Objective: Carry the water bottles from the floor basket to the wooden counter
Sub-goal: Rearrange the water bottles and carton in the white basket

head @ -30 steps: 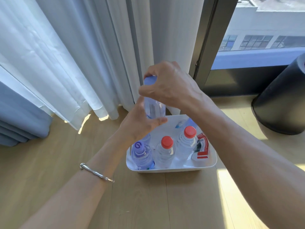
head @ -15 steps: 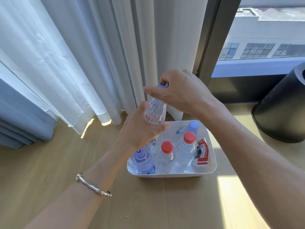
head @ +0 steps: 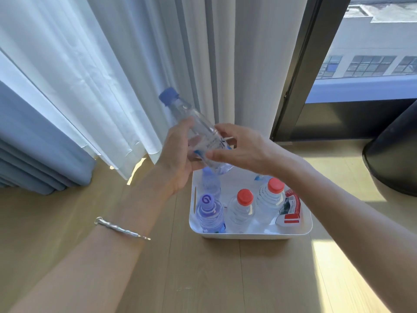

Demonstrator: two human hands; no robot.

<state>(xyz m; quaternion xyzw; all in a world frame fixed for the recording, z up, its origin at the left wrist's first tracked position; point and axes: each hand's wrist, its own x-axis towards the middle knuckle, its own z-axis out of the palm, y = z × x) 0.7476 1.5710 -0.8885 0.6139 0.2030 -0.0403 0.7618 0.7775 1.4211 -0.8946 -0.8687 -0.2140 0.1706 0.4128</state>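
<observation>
Wood floor (head: 56, 222); white basket (head: 248, 235) near curtain (head: 112, 64), window (head: 372, 53).

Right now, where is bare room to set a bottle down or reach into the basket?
Bare floor lies on the near side of the basket and between basket and black container. Inside, the front row is packed: three bottles and a packet; only the back middle, under the held bottle, shows bare bottom.
</observation>
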